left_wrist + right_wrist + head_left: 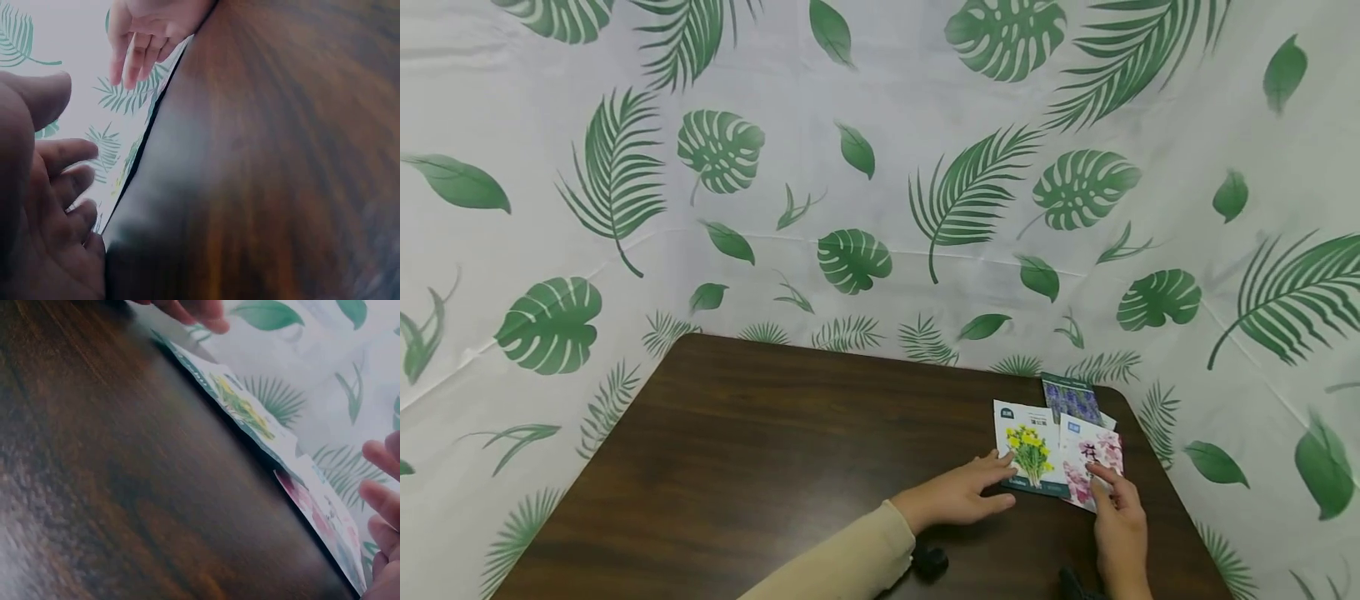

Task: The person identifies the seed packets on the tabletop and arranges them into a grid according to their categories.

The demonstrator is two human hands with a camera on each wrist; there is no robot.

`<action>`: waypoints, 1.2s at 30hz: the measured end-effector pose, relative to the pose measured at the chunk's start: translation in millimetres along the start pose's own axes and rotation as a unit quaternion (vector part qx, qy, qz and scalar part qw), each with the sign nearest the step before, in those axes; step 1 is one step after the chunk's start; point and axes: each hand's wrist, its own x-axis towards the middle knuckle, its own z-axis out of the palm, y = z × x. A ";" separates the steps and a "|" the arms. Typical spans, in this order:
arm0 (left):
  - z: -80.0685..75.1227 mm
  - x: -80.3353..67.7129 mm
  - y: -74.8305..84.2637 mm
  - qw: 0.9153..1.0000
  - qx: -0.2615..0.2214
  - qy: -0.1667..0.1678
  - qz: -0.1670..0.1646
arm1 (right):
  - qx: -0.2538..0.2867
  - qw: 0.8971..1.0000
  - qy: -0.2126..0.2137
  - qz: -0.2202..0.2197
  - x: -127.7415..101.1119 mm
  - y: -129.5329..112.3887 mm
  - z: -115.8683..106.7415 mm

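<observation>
Yellow-flower packet (1030, 452) at left hand's (961, 495) fingertips, pink-flower packet (1093, 467) — right hand (1118, 521) touching

Dark wood table (760, 467) w/ 3 seed packets (1060, 442) (overlapping).

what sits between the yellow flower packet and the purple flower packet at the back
In the head view, bare dark table separates the yellow flower packet from the purple flower packet.
</observation>
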 end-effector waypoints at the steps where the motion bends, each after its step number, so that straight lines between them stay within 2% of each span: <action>1: 0.2 -0.2 -2.5 1.000 -0.015 -0.006 0.007 | -0.002 1.000 -0.001 -0.004 0.2 0.0 0.1; 5: 0.2 -0.6 -7.1 0.999 -0.024 -0.031 0.019 | -0.004 1.000 -0.012 -0.010 0.8 -0.6 0.3; 11: 3.9 -0.2 -7.4 0.995 0.059 -0.076 0.017 | -0.021 0.999 -0.044 -0.004 -0.3 2.9 -0.7; 15: -0.4 -1.4 -7.8 0.994 0.055 -0.098 0.020 | -0.044 0.997 -0.050 -0.029 1.2 2.9 0.4; 22: -10.0 -4.0 -4.6 0.994 0.018 -0.102 0.024 | -0.075 0.993 -0.055 -0.078 2.3 4.5 3.6; 26: -18.3 -4.0 -4.4 0.993 0.020 -0.116 0.032 | -0.089 0.990 -0.060 -0.094 5.7 4.1 4.9; 31: -25.0 -8.9 -2.2 0.992 0.039 -0.120 0.014 | -0.101 0.989 -0.068 -0.083 7.6 5.7 5.9; 36: -30.7 -13.2 -1.6 0.993 0.035 -0.109 -0.002 | -0.102 0.989 -0.075 -0.074 7.5 7.7 5.1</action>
